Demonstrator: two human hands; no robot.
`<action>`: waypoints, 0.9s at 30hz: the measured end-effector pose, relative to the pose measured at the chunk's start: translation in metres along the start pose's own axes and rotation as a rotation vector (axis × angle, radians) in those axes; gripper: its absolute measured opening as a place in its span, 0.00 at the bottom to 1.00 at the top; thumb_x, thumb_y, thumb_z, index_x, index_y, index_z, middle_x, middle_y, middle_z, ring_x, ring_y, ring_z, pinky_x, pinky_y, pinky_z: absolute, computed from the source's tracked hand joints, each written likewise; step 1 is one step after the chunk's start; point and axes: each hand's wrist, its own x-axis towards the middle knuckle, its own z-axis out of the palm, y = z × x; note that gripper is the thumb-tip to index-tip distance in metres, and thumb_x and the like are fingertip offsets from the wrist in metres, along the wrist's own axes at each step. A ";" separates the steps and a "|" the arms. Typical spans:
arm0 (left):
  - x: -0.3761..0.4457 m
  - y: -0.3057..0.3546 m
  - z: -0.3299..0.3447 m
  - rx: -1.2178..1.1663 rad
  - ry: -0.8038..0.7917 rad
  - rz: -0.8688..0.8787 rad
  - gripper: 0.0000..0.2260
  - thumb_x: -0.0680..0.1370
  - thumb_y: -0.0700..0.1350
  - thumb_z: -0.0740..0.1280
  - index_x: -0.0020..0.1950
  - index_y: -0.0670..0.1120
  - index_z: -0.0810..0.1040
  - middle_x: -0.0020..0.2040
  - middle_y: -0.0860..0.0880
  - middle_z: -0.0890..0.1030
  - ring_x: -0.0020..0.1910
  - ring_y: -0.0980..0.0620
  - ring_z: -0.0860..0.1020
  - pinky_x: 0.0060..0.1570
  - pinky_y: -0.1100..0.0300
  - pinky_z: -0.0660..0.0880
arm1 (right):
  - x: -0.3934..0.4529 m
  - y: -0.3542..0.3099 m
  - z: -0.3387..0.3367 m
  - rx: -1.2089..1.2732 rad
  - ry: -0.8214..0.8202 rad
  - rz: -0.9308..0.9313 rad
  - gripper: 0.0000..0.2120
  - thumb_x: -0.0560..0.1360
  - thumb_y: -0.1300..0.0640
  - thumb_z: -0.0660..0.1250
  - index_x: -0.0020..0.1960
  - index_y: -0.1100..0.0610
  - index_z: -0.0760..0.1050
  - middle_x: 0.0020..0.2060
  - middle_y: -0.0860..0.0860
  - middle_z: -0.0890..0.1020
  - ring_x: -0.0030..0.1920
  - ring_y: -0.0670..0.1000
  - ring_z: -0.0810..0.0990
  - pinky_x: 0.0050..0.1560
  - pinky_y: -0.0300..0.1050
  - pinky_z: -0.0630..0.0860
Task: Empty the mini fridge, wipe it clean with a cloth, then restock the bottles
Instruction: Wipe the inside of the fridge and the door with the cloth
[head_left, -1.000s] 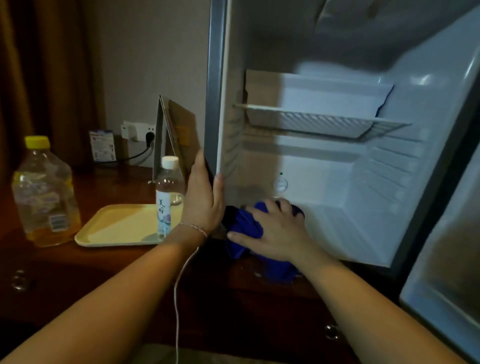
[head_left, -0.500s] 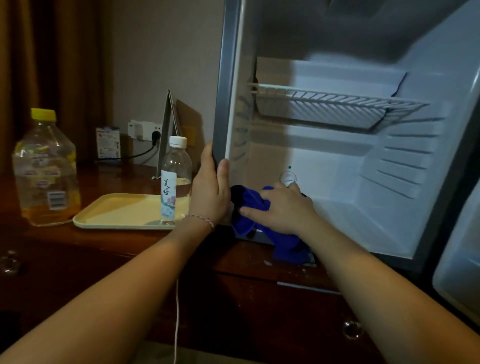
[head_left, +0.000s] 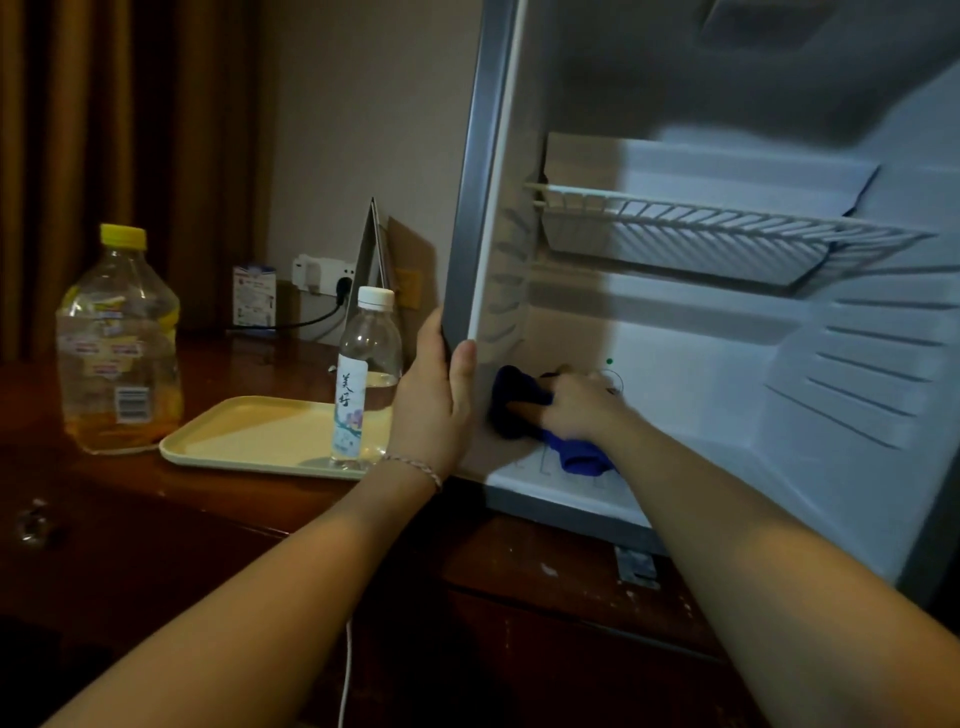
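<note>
The mini fridge (head_left: 701, 364) stands open on a dark wooden cabinet, with nothing inside but a white wire shelf (head_left: 701, 228). My left hand (head_left: 434, 395) grips the fridge's left front edge, thumb wrapped round the frame. My right hand (head_left: 582, 405) holds a blue cloth (head_left: 519, 400) against the lower left inner wall. A small clear water bottle (head_left: 366, 374) with a white cap stands on a cream tray (head_left: 260, 436). A large bottle (head_left: 122, 343) with a yellow cap and yellow liquid stands left of the tray.
The wooden cabinet top (head_left: 519, 561) runs under the fridge and tray. A folded card stand (head_left: 376, 249), a wall socket with a plugged cable (head_left: 332, 275) and a small box (head_left: 253, 296) sit behind the tray. Brown curtains (head_left: 104, 130) hang at left.
My right hand has carried the cloth from the fridge's front bottom lip up and inward onto the lower left inner wall. My left hand keeps its grip on the frame edge.
</note>
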 end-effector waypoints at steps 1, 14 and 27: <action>0.000 0.001 0.000 0.005 0.001 -0.001 0.23 0.83 0.55 0.53 0.77 0.50 0.59 0.63 0.48 0.77 0.58 0.53 0.78 0.53 0.60 0.74 | 0.002 0.000 0.000 -0.014 0.011 0.008 0.40 0.66 0.19 0.55 0.60 0.49 0.78 0.56 0.53 0.76 0.60 0.62 0.71 0.55 0.53 0.71; -0.003 0.012 -0.004 0.003 -0.002 -0.044 0.22 0.84 0.50 0.55 0.78 0.46 0.58 0.66 0.48 0.75 0.56 0.63 0.72 0.52 0.72 0.64 | -0.057 -0.020 -0.015 0.093 -0.037 -0.142 0.26 0.66 0.27 0.62 0.32 0.50 0.75 0.45 0.48 0.72 0.53 0.57 0.72 0.56 0.58 0.74; -0.002 0.005 -0.001 0.023 -0.001 -0.039 0.23 0.84 0.51 0.54 0.78 0.43 0.58 0.64 0.40 0.77 0.60 0.44 0.76 0.48 0.69 0.64 | -0.082 -0.033 -0.012 0.132 0.081 -0.143 0.25 0.68 0.29 0.63 0.30 0.51 0.72 0.40 0.46 0.73 0.54 0.56 0.71 0.53 0.59 0.75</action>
